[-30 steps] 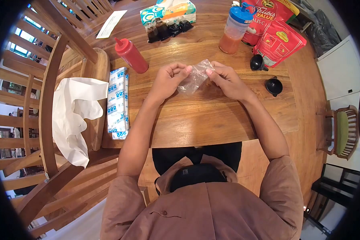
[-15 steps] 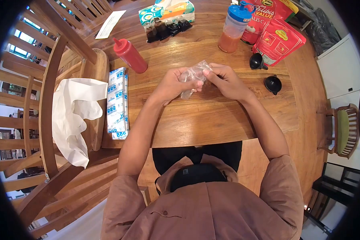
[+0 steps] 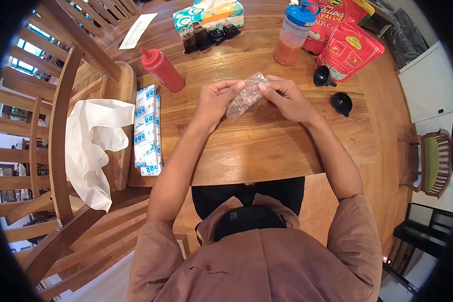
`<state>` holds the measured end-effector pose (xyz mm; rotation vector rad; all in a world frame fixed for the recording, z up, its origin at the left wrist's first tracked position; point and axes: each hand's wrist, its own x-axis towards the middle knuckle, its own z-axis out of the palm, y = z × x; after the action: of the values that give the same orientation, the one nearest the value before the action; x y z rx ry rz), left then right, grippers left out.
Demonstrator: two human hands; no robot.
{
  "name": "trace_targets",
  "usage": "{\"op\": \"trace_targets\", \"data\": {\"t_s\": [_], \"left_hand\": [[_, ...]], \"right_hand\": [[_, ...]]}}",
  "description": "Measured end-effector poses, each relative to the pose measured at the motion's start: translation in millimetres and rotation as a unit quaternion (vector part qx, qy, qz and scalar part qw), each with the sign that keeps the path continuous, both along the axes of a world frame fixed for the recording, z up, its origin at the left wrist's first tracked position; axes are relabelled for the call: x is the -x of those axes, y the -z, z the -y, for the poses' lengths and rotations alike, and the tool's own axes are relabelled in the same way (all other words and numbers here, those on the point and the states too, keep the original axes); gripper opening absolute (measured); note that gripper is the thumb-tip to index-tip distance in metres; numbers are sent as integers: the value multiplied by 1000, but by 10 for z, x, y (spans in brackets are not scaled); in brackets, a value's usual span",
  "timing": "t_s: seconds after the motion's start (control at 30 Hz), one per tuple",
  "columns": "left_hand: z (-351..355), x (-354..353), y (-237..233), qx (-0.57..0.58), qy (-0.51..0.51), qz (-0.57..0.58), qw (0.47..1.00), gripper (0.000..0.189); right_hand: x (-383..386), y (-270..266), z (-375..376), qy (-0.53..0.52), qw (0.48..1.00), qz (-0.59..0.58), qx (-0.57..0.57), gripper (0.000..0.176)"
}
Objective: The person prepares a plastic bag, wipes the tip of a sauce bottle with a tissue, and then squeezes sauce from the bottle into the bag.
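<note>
Above the wooden table [image 3: 226, 166], a small clear plastic bag [image 3: 246, 98] is stretched between my two hands. My left hand [image 3: 219, 99] pinches its upper left edge between thumb and fingers. On the other side, my right hand [image 3: 286, 99] grips the bag's upper right corner the same way. The bag's lower part hangs crumpled between the hands. Left of them lies a red squeeze bottle [image 3: 163, 70], and beyond them stands a bottle with a blue lid and orange-red sauce [image 3: 290, 40].
A blue-and-white packet [image 3: 147, 131] lies along the left, beside a white plastic bag [image 3: 93, 151] on a chair. Small dark-filled bags [image 3: 210, 37] lie against a tissue box [image 3: 221, 14]. Red pouches [image 3: 350, 50] and black funnels [image 3: 341, 104] are at the right.
My left hand has shifted its thumb up to the bag's upper edge. The bag is now spread more between both hands, its lower end hanging down to the left.
</note>
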<state>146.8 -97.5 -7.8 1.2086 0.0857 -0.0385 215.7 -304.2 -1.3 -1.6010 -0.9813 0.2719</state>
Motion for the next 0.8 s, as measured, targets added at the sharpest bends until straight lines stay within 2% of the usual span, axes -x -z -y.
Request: {"op": "trace_targets", "data": {"t_s": [0.13, 0.23, 0.4, 0.47, 0.63, 0.7, 0.8], "left_hand": [[-51, 10, -28, -26, -26, 3, 999, 25], [-109, 3, -56, -24, -12, -12, 1000, 24], [-243, 28, -97, -89, 49, -23, 995, 21], [-238, 13, -123, -69, 33, -23, 997, 22], [-199, 14, -137, -34, 11, -6, 999, 23], [-208, 50, -122, -143, 98, 2, 985, 22], [-170, 62, -123, -142, 106, -1, 984, 20]], "right_hand": [[9, -89, 29, 11, 1000, -25, 11, 34], [34, -130, 28, 11, 999, -42, 10, 34], [8, -125, 49, 10, 1000, -27, 5, 33], [-37, -54, 73, 10, 998, -67, 9, 32], [-15, -68, 57, 20, 999, -36, 6, 27], [-14, -72, 61, 22, 999, -42, 10, 25], [-14, -83, 66, 36, 997, -64, 8, 21]]}}
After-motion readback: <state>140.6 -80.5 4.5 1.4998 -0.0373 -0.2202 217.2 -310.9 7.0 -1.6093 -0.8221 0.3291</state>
